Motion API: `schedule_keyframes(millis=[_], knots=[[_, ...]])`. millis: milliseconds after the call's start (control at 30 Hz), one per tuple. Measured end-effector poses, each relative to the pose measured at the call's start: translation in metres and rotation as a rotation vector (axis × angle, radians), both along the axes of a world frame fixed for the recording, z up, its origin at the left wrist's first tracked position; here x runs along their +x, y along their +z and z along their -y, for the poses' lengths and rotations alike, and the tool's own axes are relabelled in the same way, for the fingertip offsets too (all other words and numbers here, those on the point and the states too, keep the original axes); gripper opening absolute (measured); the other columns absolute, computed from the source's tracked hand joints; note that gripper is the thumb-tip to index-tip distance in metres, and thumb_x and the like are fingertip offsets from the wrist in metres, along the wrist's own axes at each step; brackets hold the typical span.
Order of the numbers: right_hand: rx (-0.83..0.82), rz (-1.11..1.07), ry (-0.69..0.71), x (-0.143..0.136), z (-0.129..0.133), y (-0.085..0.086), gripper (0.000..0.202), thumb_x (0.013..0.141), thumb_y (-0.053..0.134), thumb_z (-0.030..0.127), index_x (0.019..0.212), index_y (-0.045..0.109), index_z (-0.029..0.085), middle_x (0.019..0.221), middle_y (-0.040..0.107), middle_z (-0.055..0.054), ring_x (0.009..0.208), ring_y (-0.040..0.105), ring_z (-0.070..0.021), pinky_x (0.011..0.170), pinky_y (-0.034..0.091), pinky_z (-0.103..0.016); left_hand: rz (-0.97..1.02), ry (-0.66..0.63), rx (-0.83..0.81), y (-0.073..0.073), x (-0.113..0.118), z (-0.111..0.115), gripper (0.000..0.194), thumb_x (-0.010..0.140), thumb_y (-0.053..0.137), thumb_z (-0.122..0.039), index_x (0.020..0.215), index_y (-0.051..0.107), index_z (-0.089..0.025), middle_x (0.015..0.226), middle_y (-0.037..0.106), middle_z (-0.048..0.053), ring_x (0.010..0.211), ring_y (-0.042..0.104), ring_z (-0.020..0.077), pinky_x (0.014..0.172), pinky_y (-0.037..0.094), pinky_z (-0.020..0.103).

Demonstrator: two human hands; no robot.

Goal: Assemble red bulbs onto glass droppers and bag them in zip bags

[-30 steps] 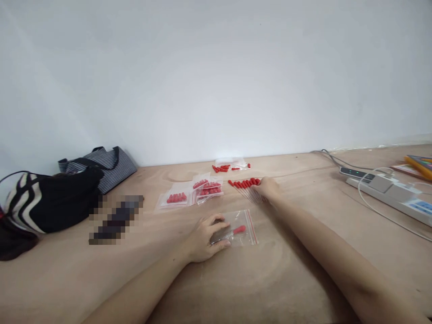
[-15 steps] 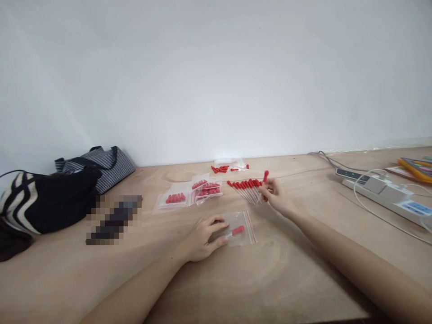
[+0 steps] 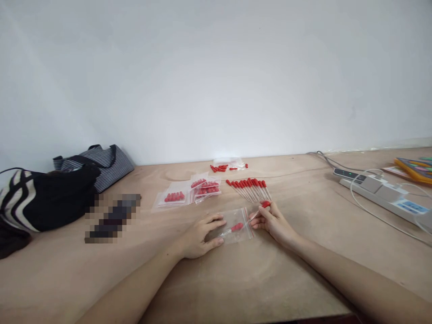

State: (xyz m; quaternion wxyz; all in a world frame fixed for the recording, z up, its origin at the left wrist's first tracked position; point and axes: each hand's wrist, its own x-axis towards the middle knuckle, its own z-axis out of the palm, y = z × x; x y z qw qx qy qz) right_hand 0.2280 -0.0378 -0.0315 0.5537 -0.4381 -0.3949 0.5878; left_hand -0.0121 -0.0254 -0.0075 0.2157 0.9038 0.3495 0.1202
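Spread over the left side of a clear zip bag [image 3: 232, 213], my left hand [image 3: 204, 236] is open, its fingers touching the plastic. One dropper with a red bulb [image 3: 237, 227] lies inside that bag. My right hand [image 3: 272, 222] pinches a second dropper [image 3: 266, 204] by its red bulb; its glass tube slants down-left to the bag's red-striped mouth. Whether the tip is inside the opening I cannot tell. Beyond the right hand, a fanned row of droppers [image 3: 251, 183] lies with red bulbs pointing away.
Filled bags of droppers [image 3: 174, 197] overlap at centre left. Loose red bulbs [image 3: 219, 168] lie near the wall beside more plastic bags [image 3: 229, 161]. A power strip [image 3: 374, 193] with cables stands right; a striped bag [image 3: 111, 166] and black bag [image 3: 64, 198] sit left.
My right hand has come from the dropper row toward me to the bag's mouth, carrying a dropper and tilting it down-left. My left hand stays on the bag.
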Motion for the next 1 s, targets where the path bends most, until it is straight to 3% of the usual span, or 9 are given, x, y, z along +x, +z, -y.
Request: schedule_keyframes(millis=[200,300,400,567,667,800,933,1000], knots=[[0.078,0.189,0.048,0.003,0.001,0.001,0.04,0.055,0.069,0.044,0.075,0.046,0.018,0.058,0.051,0.006,0.048,0.048,-0.006,0.049,0.039,-0.021,-0.029,0.011,-0.006,0.003,0.001,0.001,0.044,0.081,0.049,-0.037,0.123,0.046,-0.022,0.134,0.039,0.007,0.122,0.036,0.0234,0.102,0.03,0.041],[0.103,0.246,0.039,0.006,0.0,-0.002,0.041,0.05,0.073,0.04,0.073,0.047,0.018,0.056,0.053,0.006,0.045,0.046,-0.0059,0.046,0.036,-0.02,-0.041,0.012,0.01,0.003,0.002,0.001,0.045,0.082,0.049,-0.038,0.123,0.046,-0.021,0.134,0.039,0.008,0.123,0.036,0.0233,0.102,0.029,0.041],[0.151,0.329,0.115,0.008,-0.004,-0.006,0.037,0.048,0.075,0.04,0.064,0.051,0.017,0.052,0.054,0.005,0.046,0.047,-0.0074,0.046,0.036,-0.021,-0.049,0.002,0.028,0.002,0.002,0.001,0.044,0.082,0.048,-0.039,0.123,0.046,-0.022,0.134,0.039,0.008,0.123,0.035,0.0228,0.103,0.029,0.041],[0.19,0.419,0.258,0.007,-0.012,-0.01,0.027,0.055,0.071,0.041,0.066,0.064,0.016,0.058,0.06,0.002,0.05,0.049,-0.0092,0.049,0.037,-0.022,-0.03,0.002,0.035,0.0,0.001,0.0,0.044,0.082,0.049,-0.038,0.122,0.046,-0.022,0.133,0.04,0.007,0.123,0.036,0.0228,0.103,0.028,0.042],[0.209,0.41,0.296,0.002,-0.014,-0.011,0.026,0.057,0.069,0.04,0.063,0.062,0.016,0.058,0.06,0.002,0.049,0.049,-0.0082,0.049,0.038,-0.021,-0.025,0.003,0.033,0.0,0.001,0.0,0.044,0.081,0.049,-0.038,0.122,0.046,-0.022,0.133,0.04,0.007,0.123,0.036,0.0232,0.103,0.028,0.042],[0.269,0.538,0.203,-0.004,-0.017,-0.014,0.025,0.055,0.07,0.034,0.057,0.053,0.016,0.05,0.052,0.005,0.046,0.044,-0.0068,0.045,0.035,-0.019,-0.016,0.007,0.027,0.0,0.001,0.0,0.045,0.081,0.05,-0.038,0.123,0.046,-0.021,0.133,0.04,0.008,0.122,0.037,0.0237,0.103,0.028,0.041],[0.276,0.762,0.143,0.011,-0.037,-0.008,0.02,0.057,0.067,0.032,0.058,0.054,0.016,0.054,0.056,0.003,0.05,0.05,-0.0097,0.047,0.039,-0.02,-0.022,0.014,0.024,0.003,0.002,0.002,0.045,0.08,0.051,-0.037,0.123,0.046,-0.022,0.132,0.041,0.008,0.121,0.037,0.0235,0.102,0.031,0.04],[0.237,0.917,-0.034,0.027,-0.054,-0.001,0.014,0.061,0.063,0.029,0.062,0.056,0.017,0.059,0.059,0.001,0.055,0.053,-0.0117,0.051,0.04,-0.022,-0.031,0.021,0.027,0.003,0.002,0.002,0.045,0.08,0.051,-0.038,0.123,0.046,-0.022,0.133,0.041,0.007,0.121,0.038,0.0236,0.101,0.031,0.041]])
